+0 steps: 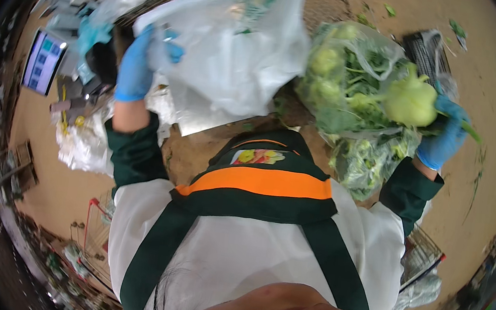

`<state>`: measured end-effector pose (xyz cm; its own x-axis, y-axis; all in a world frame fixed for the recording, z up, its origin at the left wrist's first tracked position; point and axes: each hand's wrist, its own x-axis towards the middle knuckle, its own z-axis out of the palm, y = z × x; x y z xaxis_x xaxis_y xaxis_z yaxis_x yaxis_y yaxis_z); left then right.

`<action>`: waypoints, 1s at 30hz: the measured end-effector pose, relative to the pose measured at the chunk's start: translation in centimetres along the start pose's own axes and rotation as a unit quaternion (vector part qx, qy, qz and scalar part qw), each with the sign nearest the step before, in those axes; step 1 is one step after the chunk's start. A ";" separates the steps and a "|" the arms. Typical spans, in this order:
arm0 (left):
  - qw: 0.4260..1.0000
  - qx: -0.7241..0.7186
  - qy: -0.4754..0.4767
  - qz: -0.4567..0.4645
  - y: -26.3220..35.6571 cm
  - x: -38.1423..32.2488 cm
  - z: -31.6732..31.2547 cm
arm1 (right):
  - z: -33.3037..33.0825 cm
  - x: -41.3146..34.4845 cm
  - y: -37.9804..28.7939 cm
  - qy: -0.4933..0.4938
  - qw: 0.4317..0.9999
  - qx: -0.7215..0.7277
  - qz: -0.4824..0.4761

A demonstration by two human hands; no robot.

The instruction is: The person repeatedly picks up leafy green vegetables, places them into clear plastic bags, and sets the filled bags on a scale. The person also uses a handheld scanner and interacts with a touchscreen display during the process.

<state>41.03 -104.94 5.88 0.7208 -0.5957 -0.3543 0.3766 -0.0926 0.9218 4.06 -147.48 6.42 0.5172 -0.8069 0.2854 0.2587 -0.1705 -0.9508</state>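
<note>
In a blue glove, my left hand (pixel 138 66) grips the left edge of a white plastic carrier bag (pixel 231 61) with green print. The bag hangs spread out before me. My right hand (pixel 446 129), gloved in blue too, holds a pale green kohlrabi (pixel 411 102) by its stem end. This kohlrabi is in front of a large clear plastic bag (pixel 325 79) filled with kohlrabi and leafy stems. Below that lies a smaller clear bag (pixel 368 164) of green produce. The white bag covers part of what lies beneath it.
At the left are a lit screen (pixel 44 62), a pile of white plastic bags (pixel 86 143) and teal plastic (pixel 94 32). A black crate (pixel 427 49) lies at the upper right. Shopping carts stand behind me, one (pixel 95 225) on the left and another (pixel 422 255) on the right. Leaf scraps litter the tan floor (pixel 490 86).
</note>
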 end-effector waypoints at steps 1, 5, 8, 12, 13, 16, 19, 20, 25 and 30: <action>0.999 0.009 -0.040 -0.001 0.6 -0.6 0.8 | 1.6 -0.3 -0.3 0.006 0.992 0.118 -0.044; 0.993 -0.114 -0.037 0.020 -1.1 -3.0 0.9 | 11.6 -2.4 1.0 -0.164 0.845 0.473 0.187; 0.997 -0.021 -0.030 0.065 -5.7 -6.3 -2.5 | 22.3 -6.5 3.8 -0.305 0.756 0.469 0.341; 0.971 -0.178 -0.161 -0.018 -3.3 -13.2 -1.9 | 36.4 -12.1 19.1 -0.212 0.874 0.325 0.293; 0.975 -0.121 -0.183 0.014 -2.2 -12.6 -1.4 | 36.9 -12.5 25.7 -0.169 0.893 0.288 0.301; 0.996 0.015 -0.088 0.025 -2.4 -12.0 -1.2 | 37.8 -14.9 27.3 -0.313 0.922 -0.098 0.204; 0.999 0.000 -0.012 -0.031 -6.0 -10.6 -3.8 | 31.4 -13.1 18.7 -0.516 0.842 -0.113 0.113; 1.000 -0.002 -0.005 -0.020 -4.7 -11.2 -2.7 | 26.9 -11.0 16.2 -0.555 0.822 -0.090 0.088; 0.990 -0.101 0.097 0.017 -5.4 -9.6 -2.6 | 0.9 -2.3 21.9 -0.407 0.833 -0.287 0.242; 0.986 -0.146 -0.005 0.080 -0.8 -3.8 0.1 | -2.5 0.3 37.2 -0.278 0.858 -0.321 0.290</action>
<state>37.94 -102.67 6.50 0.7789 -0.5925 -0.2057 0.4122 0.2363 0.8799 11.80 -155.47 -29.22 0.7617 -0.4978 -0.4147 -0.5843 -0.2513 -0.7716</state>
